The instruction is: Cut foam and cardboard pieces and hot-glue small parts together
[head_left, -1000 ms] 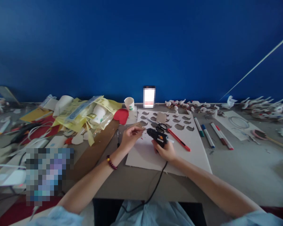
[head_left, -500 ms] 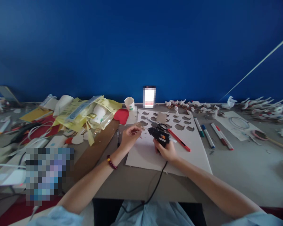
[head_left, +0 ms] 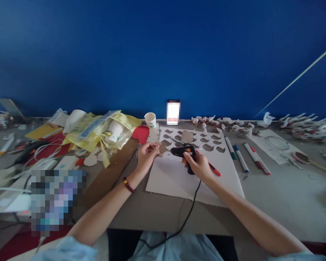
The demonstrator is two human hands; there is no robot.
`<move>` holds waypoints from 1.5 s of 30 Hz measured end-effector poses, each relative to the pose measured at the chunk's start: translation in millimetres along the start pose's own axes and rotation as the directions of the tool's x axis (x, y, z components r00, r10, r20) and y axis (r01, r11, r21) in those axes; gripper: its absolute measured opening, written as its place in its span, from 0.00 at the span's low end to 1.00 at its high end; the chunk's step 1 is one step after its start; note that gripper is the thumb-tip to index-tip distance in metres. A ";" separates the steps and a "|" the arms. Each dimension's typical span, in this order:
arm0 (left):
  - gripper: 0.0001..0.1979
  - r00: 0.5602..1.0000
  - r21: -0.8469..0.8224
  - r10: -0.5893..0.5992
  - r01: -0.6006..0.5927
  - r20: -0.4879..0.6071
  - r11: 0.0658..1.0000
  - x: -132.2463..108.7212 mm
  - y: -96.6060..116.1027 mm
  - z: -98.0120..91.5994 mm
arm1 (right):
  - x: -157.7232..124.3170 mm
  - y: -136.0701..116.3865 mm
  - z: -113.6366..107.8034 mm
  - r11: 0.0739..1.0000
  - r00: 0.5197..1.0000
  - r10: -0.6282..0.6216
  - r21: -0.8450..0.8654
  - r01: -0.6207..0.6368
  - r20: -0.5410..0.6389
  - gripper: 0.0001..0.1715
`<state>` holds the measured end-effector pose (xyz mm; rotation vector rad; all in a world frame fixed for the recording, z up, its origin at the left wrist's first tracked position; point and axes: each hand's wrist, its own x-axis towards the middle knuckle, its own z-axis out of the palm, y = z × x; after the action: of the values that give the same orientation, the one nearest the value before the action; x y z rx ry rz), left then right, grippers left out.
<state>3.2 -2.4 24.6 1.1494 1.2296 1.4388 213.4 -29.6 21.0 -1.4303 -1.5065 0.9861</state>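
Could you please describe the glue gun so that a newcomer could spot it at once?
Find the large white foam board with cut-out holes mid-table. Above it, the right hand holds a black hot-glue gun. Alone among the nearby pens and markers, it trails a black cord.

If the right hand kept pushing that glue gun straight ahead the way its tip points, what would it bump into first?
Probably the small brown piece pinched in the left hand; the right hand aims the glue gun leftward at it, though depth is unclear.

Black glue gun with orange trigger, white foam board, deep blue wall.
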 end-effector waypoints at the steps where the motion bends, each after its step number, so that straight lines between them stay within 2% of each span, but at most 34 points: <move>1: 0.09 1.000 0.012 0.008 -0.008 -0.021 1.000 -0.1 1.9 -0.2 | 0.3 -1.1 -1.0 0.998 1.000 -0.011 -0.056 0.012 0.022 0.30; 5: 0.08 0.998 0.024 0.012 -0.010 -0.067 1.000 0.3 6.0 -0.1 | 1.9 0.7 -1.4 0.975 0.999 0.020 -0.223 -0.008 0.051 0.28; 8: 0.08 0.997 0.016 0.009 -0.008 -0.075 1.000 1.3 5.6 0.0 | 3.8 6.8 0.3 0.964 0.995 0.077 -0.259 -0.057 0.067 0.29; 13: 0.09 0.997 0.005 0.003 -0.002 -0.073 1.000 1.8 4.4 -0.1 | 4.8 12.6 2.2 0.949 0.989 0.096 -0.309 -0.056 0.116 0.30; 18: 0.08 0.997 0.037 0.008 -0.006 -0.070 0.999 0.5 5.8 0.2 | 1.9 9.4 2.4 0.938 0.982 0.045 -0.345 0.021 0.181 0.34; 23: 0.09 0.999 0.047 0.002 0.000 -0.051 0.999 0.1 4.4 0.6 | 2.0 8.6 3.5 0.879 0.988 -0.016 -0.470 0.086 0.151 0.38; 29: 0.09 0.999 0.047 0.009 -0.007 -0.035 0.999 1.2 0.5 0.1 | 1.7 5.6 7.0 0.723 0.984 -0.035 -0.675 0.147 0.177 0.35; 35: 0.10 0.999 0.046 0.002 0.000 -0.041 0.999 1.3 1.8 0.4 | -7.7 -11.5 16.1 0.536 0.974 0.040 -0.827 0.166 0.221 0.35; 41: 0.09 0.999 0.065 0.017 -0.014 -0.038 0.998 1.1 1.1 0.2 | -10.4 -14.0 18.4 0.418 0.967 0.027 -0.882 0.219 0.253 0.35; 45: 0.10 1.000 0.014 -0.010 0.010 -0.025 1.000 0.7 -1.5 0.7 | -7.4 -15.9 15.8 0.386 0.966 0.025 -0.894 0.226 0.256 0.33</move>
<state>3.9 -1.5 23.3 1.1364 1.2636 1.4430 193.1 -37.8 29.8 -1.9473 -2.5134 0.1062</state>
